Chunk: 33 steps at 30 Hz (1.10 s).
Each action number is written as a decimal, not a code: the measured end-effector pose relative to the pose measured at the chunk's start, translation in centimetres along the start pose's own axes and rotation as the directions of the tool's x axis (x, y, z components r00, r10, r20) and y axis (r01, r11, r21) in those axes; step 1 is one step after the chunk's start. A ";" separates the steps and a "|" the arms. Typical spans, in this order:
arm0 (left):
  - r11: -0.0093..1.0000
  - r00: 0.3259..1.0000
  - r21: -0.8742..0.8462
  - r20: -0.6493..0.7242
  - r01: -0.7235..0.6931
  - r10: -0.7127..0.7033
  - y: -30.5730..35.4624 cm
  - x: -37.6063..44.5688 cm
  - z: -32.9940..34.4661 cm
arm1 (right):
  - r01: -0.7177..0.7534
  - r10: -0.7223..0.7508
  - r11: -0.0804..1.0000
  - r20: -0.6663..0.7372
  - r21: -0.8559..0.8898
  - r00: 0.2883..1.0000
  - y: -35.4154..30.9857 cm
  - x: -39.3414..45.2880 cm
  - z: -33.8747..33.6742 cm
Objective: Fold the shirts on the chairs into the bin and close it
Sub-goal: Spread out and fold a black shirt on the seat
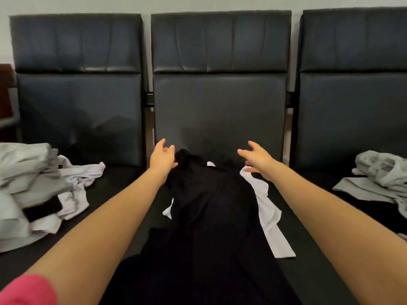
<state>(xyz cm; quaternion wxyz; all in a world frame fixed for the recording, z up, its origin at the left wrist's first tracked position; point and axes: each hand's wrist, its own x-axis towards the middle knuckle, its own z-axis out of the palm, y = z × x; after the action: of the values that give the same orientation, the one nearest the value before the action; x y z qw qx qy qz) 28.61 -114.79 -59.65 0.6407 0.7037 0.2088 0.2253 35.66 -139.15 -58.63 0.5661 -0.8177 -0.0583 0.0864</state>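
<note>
A black shirt lies stretched along the middle chair's seat, running toward me. A white shirt lies partly under it on the right side. My left hand hovers at the far left end of the black shirt, fingers spread and relaxed, its fingertips touching the bunched cloth. My right hand is spread open above the far end of the white shirt, holding nothing. The bin is out of view.
Three black padded chairs stand side by side against the wall. A heap of grey and white shirts lies on the left seat. Another crumpled grey pile sits on the right seat. A dark wooden piece shows at far left.
</note>
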 end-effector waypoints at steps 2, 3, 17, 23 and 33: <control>0.955 0.996 0.289 0.075 -0.062 0.042 -2.3 -0.6 -0.4 | 0.056 -0.058 0.978 -0.007 -0.200 0.998 1.4 -1.1 1.1; 0.915 0.993 0.394 0.102 -0.091 0.055 -3.4 -1.3 -0.7 | 0.107 -0.118 0.955 -0.023 -0.276 0.993 2.0 -1.8 1.5; 0.564 0.968 0.798 0.249 -0.210 0.008 -8.3 -15.6 -8.9 | 0.105 -0.161 0.842 -0.060 -0.530 0.985 6.7 -18.4 4.4; 0.777 0.967 0.617 0.251 -0.125 -0.043 -7.1 -16.7 -9.8 | 0.118 -0.153 0.689 0.015 -0.715 0.988 9.6 -22.1 3.4; 0.974 0.983 -0.131 0.002 0.183 -0.184 -7.6 -13.9 -14.9 | 0.212 -0.261 0.910 -0.097 -0.356 0.960 9.7 -21.0 2.0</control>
<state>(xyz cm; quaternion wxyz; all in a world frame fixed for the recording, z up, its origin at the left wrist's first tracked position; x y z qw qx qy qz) 8.54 -110.17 -66.73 0.7022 0.6369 0.2612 0.1818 14.72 -144.82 -66.85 0.4243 -0.8945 -0.1308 -0.0529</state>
